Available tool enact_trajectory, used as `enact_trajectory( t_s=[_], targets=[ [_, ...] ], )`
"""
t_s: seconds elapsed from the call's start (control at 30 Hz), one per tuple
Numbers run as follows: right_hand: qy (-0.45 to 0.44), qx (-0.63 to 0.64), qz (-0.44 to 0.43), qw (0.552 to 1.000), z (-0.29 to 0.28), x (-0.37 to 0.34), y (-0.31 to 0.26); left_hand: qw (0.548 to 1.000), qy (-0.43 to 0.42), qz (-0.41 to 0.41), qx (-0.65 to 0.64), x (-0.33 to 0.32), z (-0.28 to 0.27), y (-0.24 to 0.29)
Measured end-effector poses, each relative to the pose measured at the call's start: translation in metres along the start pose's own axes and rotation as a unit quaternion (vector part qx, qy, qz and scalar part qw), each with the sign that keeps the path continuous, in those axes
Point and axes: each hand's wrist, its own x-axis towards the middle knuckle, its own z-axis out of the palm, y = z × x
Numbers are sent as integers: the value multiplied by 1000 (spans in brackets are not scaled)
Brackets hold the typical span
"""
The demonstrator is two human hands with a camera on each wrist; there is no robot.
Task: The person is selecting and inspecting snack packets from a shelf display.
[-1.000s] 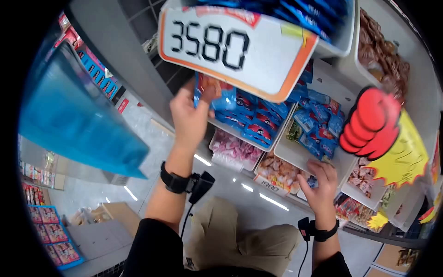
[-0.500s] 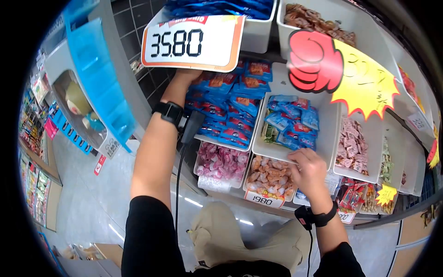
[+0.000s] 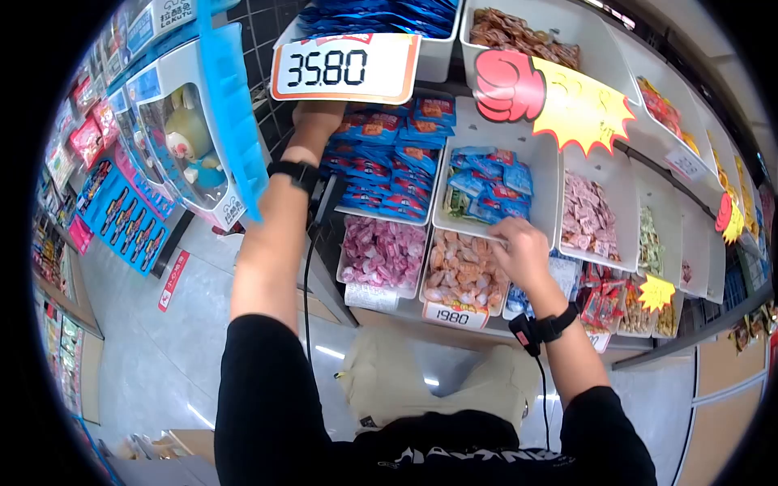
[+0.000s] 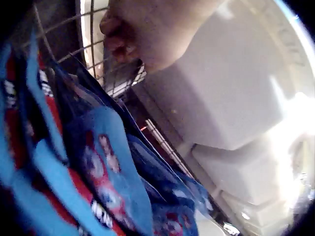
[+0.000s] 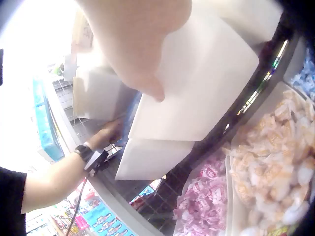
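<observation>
My left hand [image 3: 318, 120] reaches under the 35.80 price sign [image 3: 344, 71], at the back of a bin of blue snack packets [image 3: 381, 166]. The sign hides its fingers in the head view. In the left wrist view the left hand [image 4: 157, 29] is above the upright packets [image 4: 110, 162], beside a pale bin wall; I cannot tell what its fingers hold. My right hand [image 3: 523, 249] grips the front rim of the neighbouring white bin [image 3: 539, 190], which holds small blue and red packets [image 3: 490, 182]. Its thumb lies against the outer wall in the right wrist view.
Below are bins of pink-wrapped candy [image 3: 382, 251] and orange-wrapped candy [image 3: 462, 267] with a 19.80 tag [image 3: 455, 317]. A yellow starburst sign with a red thumbs-up [image 3: 510, 85] juts over the bins. Boxed toys [image 3: 190, 134] and a blue hanging strip [image 3: 235, 113] stand at left.
One second ago my left hand pinched a blue packet by the sign; it then went in behind the sign, where its fingers are hidden. My right hand stays at the bin's rim. The head view has shifted.
</observation>
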Motion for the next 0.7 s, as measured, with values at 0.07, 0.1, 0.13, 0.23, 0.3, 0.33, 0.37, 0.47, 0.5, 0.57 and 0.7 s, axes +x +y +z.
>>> enact_trajectory(
  t_s=[0.07,0.1,0.13,0.23,0.3,0.33,0.37,0.47,0.5,0.57,0.7],
  targets=[
    [-17,8,20,1000,-3,-1,-2,1000,13,-4,-6,-31,-24,18],
    [-18,6,30,999,-4,-2,-2,991,-40,-77,-103,-56,-50,40],
    [-17,5,23,1000,-4,-1,-2,983,21,-51,-174,-82,-53,49],
    [-5,2,16,1000,-6,3,-3,936,49,-19,-347,-156,-77,69],
    [-142,148,119,971,-23,17,-3,920,4,-47,-389,-208,-78,68],
    [-194,172,145,955,-28,27,8,905,-23,-70,-420,-234,-75,69],
    [-235,152,154,948,-38,42,11,886,-50,-93,-451,-260,-72,68],
    [-234,-42,81,968,-33,85,37,876,-126,-164,-436,-330,-59,59],
    [-233,-46,79,968,-29,97,42,863,-129,-185,-452,-349,-56,59],
    [-287,-152,76,943,-19,120,46,845,-165,-242,-448,-374,-64,62],
    [-301,-213,56,928,13,143,61,845,-144,-281,-432,-407,-79,45]
  ],
)
